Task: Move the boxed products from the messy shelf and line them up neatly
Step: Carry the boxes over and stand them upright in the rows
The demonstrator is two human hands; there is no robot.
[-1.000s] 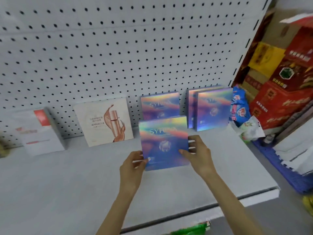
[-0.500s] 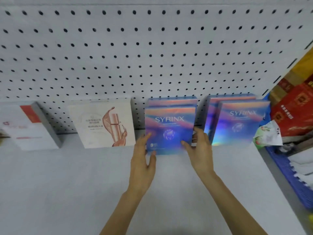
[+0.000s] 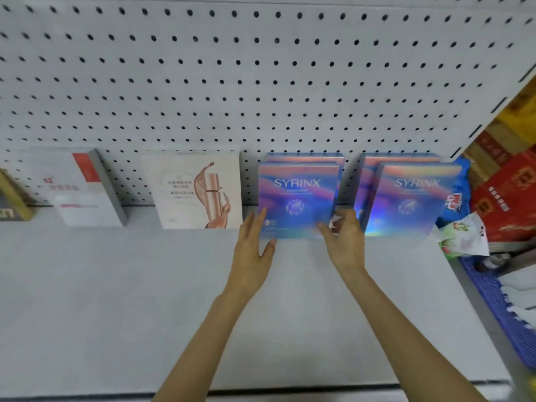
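Front blue box (image 3: 298, 198): upright on the shelf (image 3: 116, 300), face out, set against a matching box behind it (image 3: 307, 156), which leans on the pegboard (image 3: 261, 82). Judged light, stiff cardboard with a glossy, probably slippery film. It is thin, so prone to tipping. Best held low on the two side edges, not by the face.

Right hand (image 3: 345, 239): thumb on the front near the lower right corner, fingers curled round the right edge, a pinch grip.

Left hand (image 3: 252, 250): fingers straight, slightly spread, tips touching the lower left edge; it holds nothing.

Just right: pair of blue boxes (image 3: 414, 198). Left: cream box (image 3: 191, 190), then white box (image 3: 84, 192).
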